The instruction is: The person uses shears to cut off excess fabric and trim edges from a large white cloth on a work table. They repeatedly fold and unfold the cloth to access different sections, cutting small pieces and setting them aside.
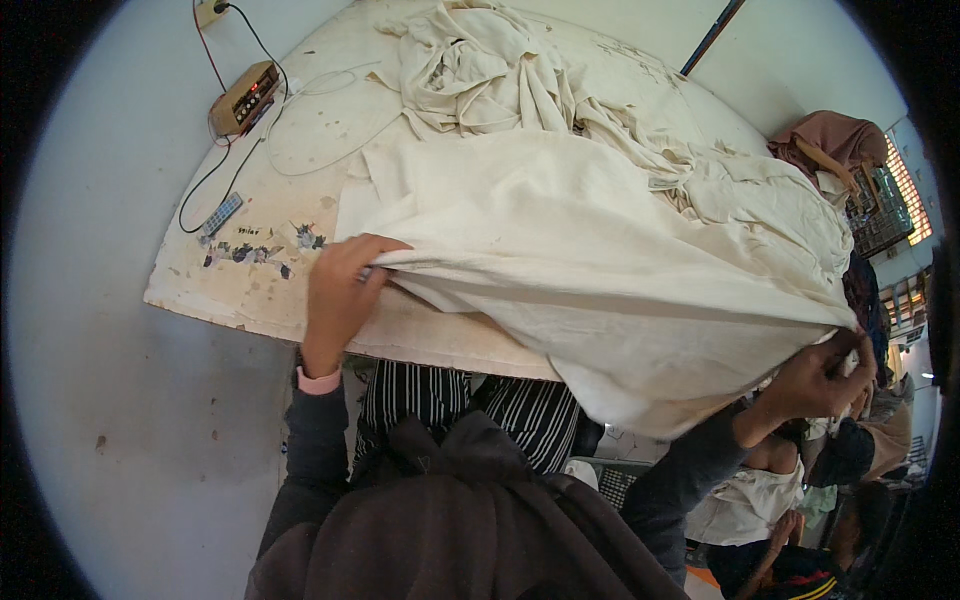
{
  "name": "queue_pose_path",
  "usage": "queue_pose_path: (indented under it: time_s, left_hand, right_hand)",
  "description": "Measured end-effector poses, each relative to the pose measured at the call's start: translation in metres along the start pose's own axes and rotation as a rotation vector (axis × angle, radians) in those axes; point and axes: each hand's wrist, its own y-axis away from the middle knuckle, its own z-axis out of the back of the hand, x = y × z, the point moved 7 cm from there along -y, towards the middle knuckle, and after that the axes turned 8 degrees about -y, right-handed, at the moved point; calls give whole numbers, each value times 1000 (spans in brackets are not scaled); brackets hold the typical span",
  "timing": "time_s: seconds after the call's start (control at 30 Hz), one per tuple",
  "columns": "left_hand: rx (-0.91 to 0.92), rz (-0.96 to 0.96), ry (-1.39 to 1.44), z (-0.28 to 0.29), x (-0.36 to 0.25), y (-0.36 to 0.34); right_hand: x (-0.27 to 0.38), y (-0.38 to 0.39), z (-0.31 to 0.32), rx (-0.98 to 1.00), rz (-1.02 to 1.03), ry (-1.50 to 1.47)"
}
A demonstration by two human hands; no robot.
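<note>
A wide piece of cream cloth (530, 210) stretches across the table's near side, its front part hanging over the edge toward my lap. My left hand (345, 290) pinches the cloth's left end between thumb and fingers, just above the tabletop. At the far right my right hand (825, 375) grips the other end, held out past the table edge. Between the two hands the near edge is pulled into a long, fairly taut fold. The right fingertips are partly hidden by the cloth.
Crumpled cream fabric (470, 70) is heaped at the table's back. On the left are a brown electrical box (245, 98) with cables and a grey remote control (222, 215). A green crate (620, 478) sits below the table. Other people work at right, one in a brown garment (830, 140).
</note>
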Motion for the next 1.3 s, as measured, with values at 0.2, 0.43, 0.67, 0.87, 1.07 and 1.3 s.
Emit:
queue_pose_path:
  time_s: [0.2, 0.43, 0.67, 0.87, 1.07, 1.3]
  left_hand:
    - [-231, 30, 199, 83, -5, -36]
    - [-272, -76, -119, 37, 18, -94]
    - [346, 370, 191, -43, 10, -37]
    - [138, 188, 503, -62, -14, -38]
    - [393, 757, 1529, -124, -26, -12]
    - [345, 834, 1679, -127, -46, 3]
  right_hand:
    - [-80, -35, -52, -18, 121, -149]
    - [-58, 20, -217, 718, 16, 165]
    - [80, 103, -157, 1106, -308, -742]
    - [190, 149, -114, 1362, -397, -1225]
    - [155, 197, -173, 1138, -658, -1201]
    - [126, 260, -176, 1243, -490, -1093]
